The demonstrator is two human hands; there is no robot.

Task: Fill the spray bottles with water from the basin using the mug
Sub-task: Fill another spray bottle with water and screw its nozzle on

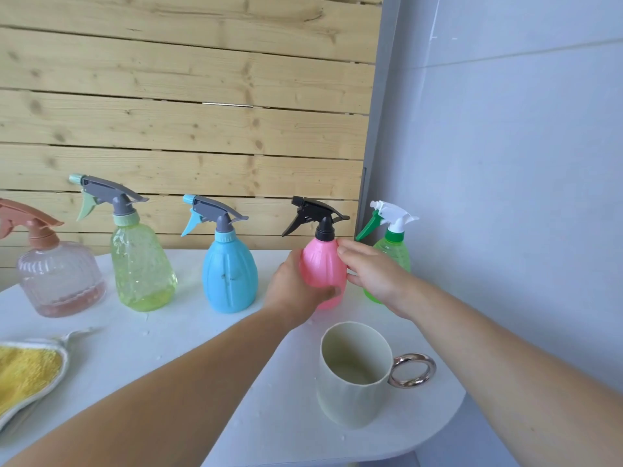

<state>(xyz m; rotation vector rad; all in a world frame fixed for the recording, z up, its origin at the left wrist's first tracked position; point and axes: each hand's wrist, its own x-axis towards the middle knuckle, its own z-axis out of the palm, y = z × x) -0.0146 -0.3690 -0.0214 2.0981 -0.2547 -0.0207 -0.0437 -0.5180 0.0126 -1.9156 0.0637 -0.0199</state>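
Note:
Several spray bottles stand in a row on the white table. The pink bottle with a black trigger head stands upright, fourth from the left. My left hand grips its lower body, thumb across the front. My right hand holds its right side, fingertips at the shoulder below the black cap. Left of it stand a blue bottle, a yellow-green bottle and a clear pink bottle with a little liquid. Behind my right hand is a green bottle. The cream mug with a metallic ring handle stands near me. No basin is in view.
A yellow cloth lies at the table's left front. A wooden plank wall runs behind the bottles, and a grey wall closes the right side. The table's curved edge falls away just right of the mug.

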